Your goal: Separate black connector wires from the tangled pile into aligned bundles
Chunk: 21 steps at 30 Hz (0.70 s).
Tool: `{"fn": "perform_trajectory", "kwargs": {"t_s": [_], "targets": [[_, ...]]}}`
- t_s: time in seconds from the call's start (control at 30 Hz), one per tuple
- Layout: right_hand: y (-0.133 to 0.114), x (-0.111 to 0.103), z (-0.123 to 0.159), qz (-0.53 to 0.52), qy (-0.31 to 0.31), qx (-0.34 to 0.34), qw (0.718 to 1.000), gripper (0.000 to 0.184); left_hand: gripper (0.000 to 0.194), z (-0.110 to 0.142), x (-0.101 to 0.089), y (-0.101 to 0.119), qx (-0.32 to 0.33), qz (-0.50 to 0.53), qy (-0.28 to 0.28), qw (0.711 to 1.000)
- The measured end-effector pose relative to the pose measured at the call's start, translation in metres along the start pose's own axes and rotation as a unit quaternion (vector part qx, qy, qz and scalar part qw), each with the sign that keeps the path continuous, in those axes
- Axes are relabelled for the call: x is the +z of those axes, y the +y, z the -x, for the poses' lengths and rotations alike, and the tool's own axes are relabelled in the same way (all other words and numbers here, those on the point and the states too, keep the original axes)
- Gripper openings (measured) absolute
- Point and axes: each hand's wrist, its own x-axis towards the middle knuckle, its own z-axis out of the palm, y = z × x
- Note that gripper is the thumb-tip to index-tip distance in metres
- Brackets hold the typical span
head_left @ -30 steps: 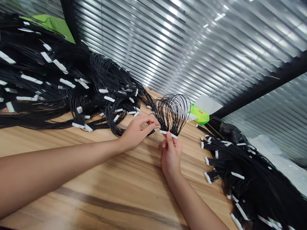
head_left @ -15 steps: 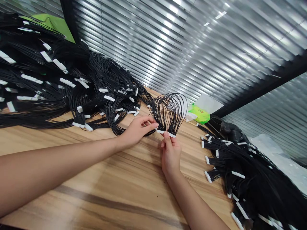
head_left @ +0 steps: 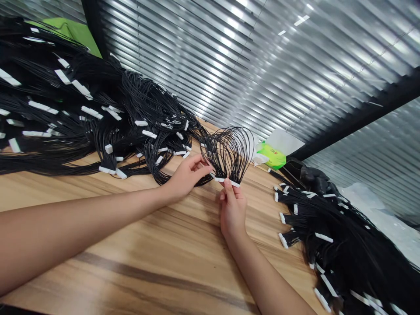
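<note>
My right hand (head_left: 233, 212) pinches a long white connector (head_left: 234, 183) between thumb and fingers. Black wires (head_left: 234, 148) rise from that connector and loop over behind it in a fan. Just left of the connector's end is my left hand (head_left: 188, 175), its thumb and forefinger closed on a thin black wire; the pinched tip is partly hidden by the fingers. Both hands are held a little above the wooden table (head_left: 157, 258).
A large heap of black wire harnesses (head_left: 98, 96) with white connectors covers the left side. Another harness pile (head_left: 348, 236) lies at the right. A green-and-white packet (head_left: 272, 154) stands at the back, before a corrugated metal wall (head_left: 213, 65).
My left hand has drawn slightly left, away from the connector's end, and the wire loops have shifted a little left. My right hand keeps its hold on the connector.
</note>
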Motion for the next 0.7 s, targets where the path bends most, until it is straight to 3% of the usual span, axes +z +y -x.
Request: {"fn": "perform_trajectory", "kwargs": {"t_s": [0.17, 0.57, 0.7], "targets": [[-0.003, 0.002, -0.001, -0.015, 0.020, 0.003, 1.000, 0.035, 0.018, -0.002, -0.001, 0.006, 0.036, 0.036, 0.058, 0.997], [-0.004, 0.002, -0.001, -0.039, 0.021, 0.011, 0.999, 0.034, 0.013, -0.004, -0.002, 0.003, 0.017, 0.078, 0.072, 0.994], [-0.003, 0.001, -0.002, -0.062, 0.038, 0.007, 0.997, 0.035, 0.010, -0.011, -0.009, 0.000, -0.029, 0.202, 0.141, 0.969]]}}
